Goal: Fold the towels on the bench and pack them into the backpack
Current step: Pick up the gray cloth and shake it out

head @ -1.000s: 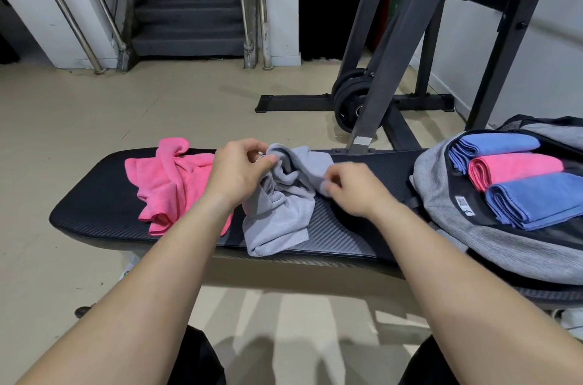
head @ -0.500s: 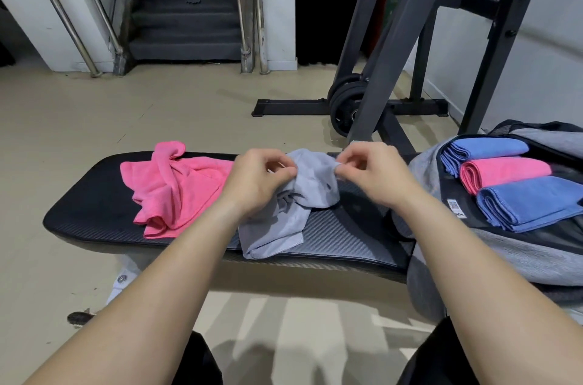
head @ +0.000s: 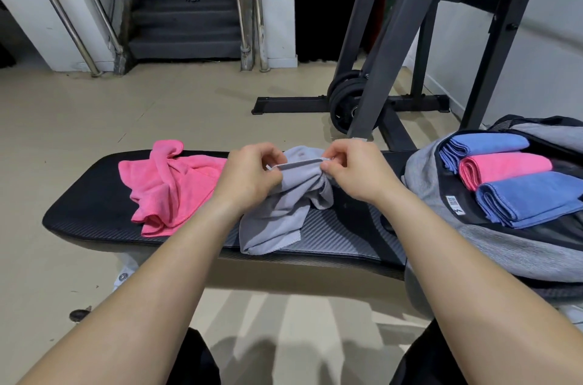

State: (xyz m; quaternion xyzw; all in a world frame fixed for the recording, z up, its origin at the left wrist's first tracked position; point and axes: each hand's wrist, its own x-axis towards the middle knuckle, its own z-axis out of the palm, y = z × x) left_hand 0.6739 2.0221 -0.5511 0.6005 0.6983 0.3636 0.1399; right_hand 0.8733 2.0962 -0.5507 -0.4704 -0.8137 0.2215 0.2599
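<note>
A crumpled grey towel [head: 284, 214] hangs down onto the black bench [head: 340, 236]. My left hand [head: 252, 176] and my right hand [head: 356, 173] each pinch its top hem, holding a short stretch of the edge taut between them just above the bench. A pink towel [head: 170, 189] lies bunched on the bench to the left. At the right end the grey backpack [head: 517, 255] lies open, with three folded towels inside: a blue one [head: 485, 145], a pink one [head: 504, 167] and another blue one [head: 533, 198].
A black steel rack [head: 388, 47] with weight plates [head: 347, 107] stands behind the bench. Stairs with metal handrails [head: 186, 3] rise at the back. Beige floor [head: 142, 107] surrounds the bench. My knees show at the bottom edge.
Both hands have lifted the grey towel's edge off the bench. The right hand moved up and found the hem; the edge now runs straight between the two pinches.
</note>
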